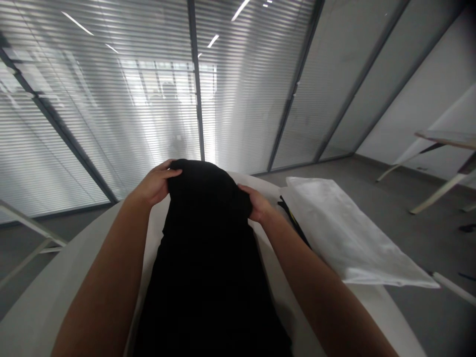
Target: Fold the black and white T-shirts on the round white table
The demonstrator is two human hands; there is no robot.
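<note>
A long black garment (208,258) lies down the middle of a white table (48,307), its far end bunched up. My left hand (156,184) grips the far left corner of that bunched end, fingers curled over the cloth. On the far right side, my right hand (257,204) pinches the same end, fingers closed on the fabric. Both forearms reach forward along the garment's sides.
A folded white cloth or bag (345,233) lies on the table's right part, with a thin dark item (293,220) beside it. Glass walls with blinds (148,99) stand behind. Another table (446,144) is at the right, a white frame (33,238) at the left.
</note>
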